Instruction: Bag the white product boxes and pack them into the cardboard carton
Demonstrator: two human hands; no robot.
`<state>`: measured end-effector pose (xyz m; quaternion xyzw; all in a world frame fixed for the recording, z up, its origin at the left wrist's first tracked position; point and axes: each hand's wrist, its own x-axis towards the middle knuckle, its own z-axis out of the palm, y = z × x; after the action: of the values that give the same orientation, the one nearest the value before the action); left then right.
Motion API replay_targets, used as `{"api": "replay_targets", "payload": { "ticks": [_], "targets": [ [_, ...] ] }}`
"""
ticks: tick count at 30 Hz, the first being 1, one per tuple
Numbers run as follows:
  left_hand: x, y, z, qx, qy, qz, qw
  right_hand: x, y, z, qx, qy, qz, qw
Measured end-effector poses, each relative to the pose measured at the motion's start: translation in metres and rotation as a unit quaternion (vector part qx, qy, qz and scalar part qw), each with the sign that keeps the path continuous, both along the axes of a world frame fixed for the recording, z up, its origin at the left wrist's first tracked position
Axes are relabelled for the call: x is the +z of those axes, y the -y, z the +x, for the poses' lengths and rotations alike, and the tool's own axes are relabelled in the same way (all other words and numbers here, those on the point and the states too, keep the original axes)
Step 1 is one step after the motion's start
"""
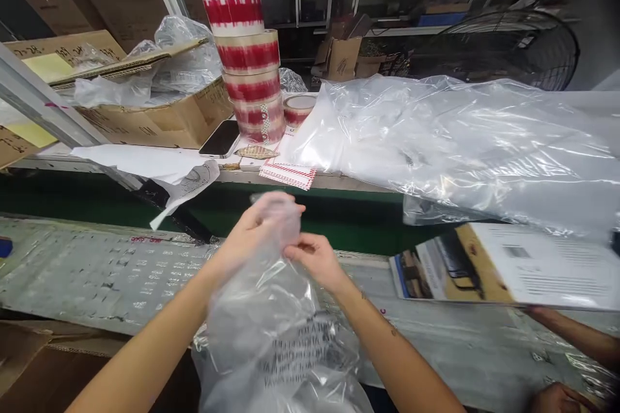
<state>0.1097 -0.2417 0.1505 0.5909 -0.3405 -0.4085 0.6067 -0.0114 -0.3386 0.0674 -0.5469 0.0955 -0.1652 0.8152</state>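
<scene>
A clear plastic bag (285, 322) with dark printed text hangs between my forearms, its upper end bunched at my hands. My left hand (268, 219) is closed around the gathered top, and some of the plastic covers its fingers. From the right, my right hand (317, 258) pinches the edge of the same bag with thumb and fingers. The lower part of the bag runs out of the bottom of the view. Both hands are over the grey work surface, in front of the shelf edge.
On the shelf stand stacked tape rolls (252, 71), a phone (220, 139), a cardboard box (159, 119) of plastic and a pile of clear bags (436, 135). At right, another person's arm (576, 335) is beneath a printed box (504, 264). A fan (527, 45) stands behind.
</scene>
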Motion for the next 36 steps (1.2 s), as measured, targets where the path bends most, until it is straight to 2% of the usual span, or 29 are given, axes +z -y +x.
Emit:
{"api": "replay_targets", "payload": {
  "ticks": [1,3,5,6,7,9,10,12,14,17,19,21,23,25,26,28,30,31,32,34,36],
  "targets": [
    [-0.003,-0.005,0.005,-0.028,-0.027,0.016,0.999,0.005,0.003,0.004,-0.085,0.002,-0.015,0.996],
    [-0.009,-0.021,0.016,-0.107,-0.116,0.044,0.986,0.016,0.011,0.008,-0.243,0.011,-0.051,0.969],
    [-0.016,-0.042,0.025,-0.141,-0.151,0.045,0.977,0.023,0.018,0.007,-0.337,0.012,-0.098,0.936],
    [-0.018,-0.053,0.028,-0.127,-0.126,0.06,0.982,0.024,0.021,0.006,-0.35,0.013,-0.117,0.929],
    [-0.02,-0.062,0.032,-0.099,-0.077,0.087,0.988,0.024,0.023,0.004,-0.342,0.019,-0.126,0.931],
    [-0.023,-0.075,0.036,-0.052,0.025,0.14,0.988,0.018,0.023,0.002,-0.283,0.036,-0.116,0.951],
    [-0.022,-0.077,0.037,-0.053,0.04,0.153,0.986,0.013,0.022,0.001,-0.252,0.042,-0.105,0.961],
    [-0.02,-0.076,0.035,-0.085,0.012,0.125,0.988,0.003,0.017,-0.001,-0.214,0.043,-0.103,0.97],
    [-0.014,-0.07,0.026,-0.095,0.002,0.088,0.992,-0.006,0.009,-0.003,-0.209,0.035,-0.148,0.966],
    [-0.006,-0.059,0.008,-0.013,0.107,0.117,0.987,-0.01,-0.004,-0.01,-0.227,0.034,-0.244,0.942],
    [-0.005,-0.054,0.002,0.041,0.18,0.112,0.976,-0.005,-0.012,-0.016,-0.25,0.03,-0.258,0.933],
    [-0.005,-0.052,0.005,0.058,0.205,0.085,0.973,0.004,-0.015,-0.022,-0.236,0.016,-0.199,0.951],
    [-0.006,-0.054,0.016,0.062,0.172,0.072,0.981,0.013,-0.011,-0.028,-0.142,0.014,-0.081,0.986],
    [-0.005,-0.058,0.031,0.044,0.133,0.078,0.987,0.018,0.0,-0.033,-0.008,0.011,0.033,0.999],
    [-0.004,-0.061,0.038,0.025,0.13,0.082,0.988,0.019,0.007,-0.034,0.057,0.001,0.062,0.996],
    [-0.001,-0.068,0.048,-0.035,0.149,0.088,0.984,0.018,0.02,-0.033,0.181,-0.052,0.05,0.981],
    [0.001,-0.074,0.052,-0.108,0.154,0.094,0.978,0.016,0.028,-0.03,0.295,-0.087,-0.02,0.951],
    [0.0,-0.078,0.053,-0.138,0.135,0.094,0.977,0.015,0.029,-0.029,0.316,-0.074,-0.04,0.945],
    [-0.001,-0.08,0.053,-0.162,0.102,0.089,0.977,0.015,0.028,-0.027,0.307,-0.044,-0.034,0.95],
    [-0.006,-0.085,0.054,-0.202,0.028,0.057,0.977,0.014,0.022,-0.024,0.249,0.042,0.039,0.967],
    [-0.012,-0.088,0.055,-0.242,-0.027,0.009,0.97,0.014,0.013,-0.023,0.219,0.071,0.122,0.966]
  ]
}}
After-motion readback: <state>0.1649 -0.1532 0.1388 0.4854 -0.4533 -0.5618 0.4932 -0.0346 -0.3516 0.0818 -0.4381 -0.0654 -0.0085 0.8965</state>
